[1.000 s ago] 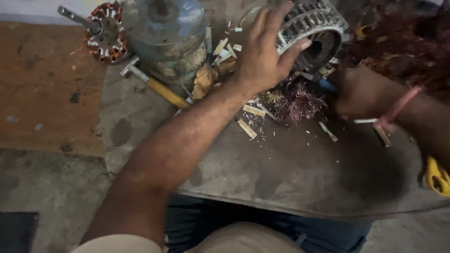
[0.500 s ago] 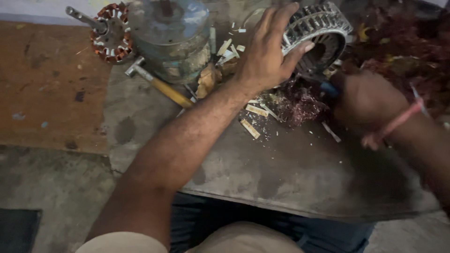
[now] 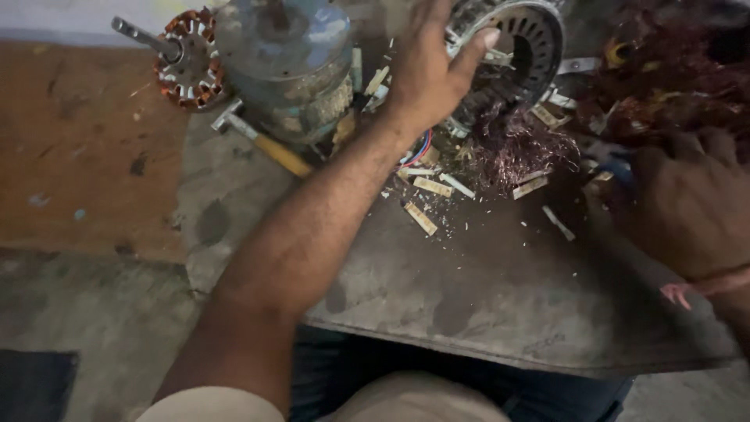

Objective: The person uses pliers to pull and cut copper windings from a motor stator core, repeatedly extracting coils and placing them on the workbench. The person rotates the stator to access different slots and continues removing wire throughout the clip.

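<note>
The light is dim and soft, a little brighter on the left side, and the metal worktop [image 3: 500, 297] shows only a weak grey shine without strong glare. The right side is dark, so the right hand [image 3: 687, 211] is shadowed and a bit blurred. The forearm near the bottom edge looks stretched and soft.

hammer [image 3: 262, 143] left of stator [image 3: 519, 47] (seemingly on slab [image 3: 484, 297])
</note>
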